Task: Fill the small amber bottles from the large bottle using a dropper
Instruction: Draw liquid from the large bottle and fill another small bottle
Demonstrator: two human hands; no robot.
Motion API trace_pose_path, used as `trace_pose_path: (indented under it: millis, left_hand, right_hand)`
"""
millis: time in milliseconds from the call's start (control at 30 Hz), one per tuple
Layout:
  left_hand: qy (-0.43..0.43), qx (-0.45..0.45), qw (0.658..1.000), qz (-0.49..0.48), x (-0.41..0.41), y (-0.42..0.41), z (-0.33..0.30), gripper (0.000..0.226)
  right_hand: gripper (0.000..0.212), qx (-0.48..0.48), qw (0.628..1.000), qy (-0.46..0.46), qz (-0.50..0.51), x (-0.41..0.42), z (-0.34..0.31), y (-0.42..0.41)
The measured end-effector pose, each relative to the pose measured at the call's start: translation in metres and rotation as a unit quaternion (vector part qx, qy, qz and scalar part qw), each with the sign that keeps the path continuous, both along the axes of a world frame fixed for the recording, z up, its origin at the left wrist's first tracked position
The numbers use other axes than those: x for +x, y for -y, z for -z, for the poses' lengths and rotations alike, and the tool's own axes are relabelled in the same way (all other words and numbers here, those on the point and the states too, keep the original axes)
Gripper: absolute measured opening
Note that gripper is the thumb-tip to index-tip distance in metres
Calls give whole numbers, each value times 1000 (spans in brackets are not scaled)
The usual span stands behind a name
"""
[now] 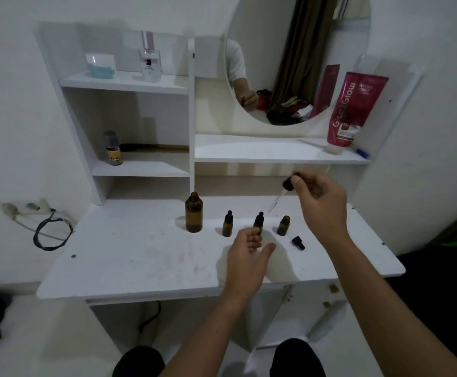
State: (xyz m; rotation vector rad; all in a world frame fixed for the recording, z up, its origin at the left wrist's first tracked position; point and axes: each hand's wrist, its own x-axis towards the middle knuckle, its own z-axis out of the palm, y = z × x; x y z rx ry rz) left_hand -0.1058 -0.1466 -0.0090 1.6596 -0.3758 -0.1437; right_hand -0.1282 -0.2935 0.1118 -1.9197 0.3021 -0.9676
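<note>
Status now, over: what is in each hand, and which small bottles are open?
Right hand holds dropper. Left hand empty, open, by middle small bottle. Right small bottle open, its cap beside it. Large bottle open. Path clear.

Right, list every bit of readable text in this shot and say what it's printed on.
"Glaaz Glow": my best reading of the large lettering running sideways up the magenta squeeze tube standing cap-down on the right shelf.
Small print on that tube: too small to read.
Dark label on the clear glass perfume bottle, top shelf: blurred.
Yellow label on the small grey-capped spray can: blurred.
Amber bottles on the desk: no labels visible.
</note>
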Motion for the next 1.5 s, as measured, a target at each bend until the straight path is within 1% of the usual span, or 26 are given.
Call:
trace_pose_path:
  millis: [100, 200, 433, 600, 767, 933, 1033, 1233, 1500]
  left_hand:
    - [33, 61, 997, 42, -1, 32, 4, 53]
    - [62, 116, 990, 41, 5, 54, 7, 56]
    - [101, 161, 982, 11, 22, 76, 15, 49]
    - [114, 163, 980, 2, 31, 88, 18, 45]
    - [113, 156, 981, -18, 35, 95, 22, 42]
    - [123, 139, 982, -32, 34, 97, 22, 31]
    - [130, 138, 981, -37, 33, 96, 23, 28]
    - [133, 153, 978, -40, 35, 96, 24, 27]
    - [142, 159, 976, -32, 35, 94, 24, 28]
  right_hand:
    - [18, -10, 1000, -15, 26, -11, 7, 23]
    - [16, -18, 999, -17, 47, -15, 13, 38]
    - [16, -3, 998, -21, 53, -12, 29, 52]
    - [17, 1, 999, -15, 51, -7, 33, 57]
    - [13, 0, 999, -26, 28, -2, 40, 56]
    - [10, -15, 998, -61, -11, 3, 52, 51]
    - [8, -16, 997, -79, -12, 5, 57, 50]
    - [10, 2, 996, -85, 31, 10, 56, 50]
    - [9, 5, 995, -103, -5, 6, 52, 46]
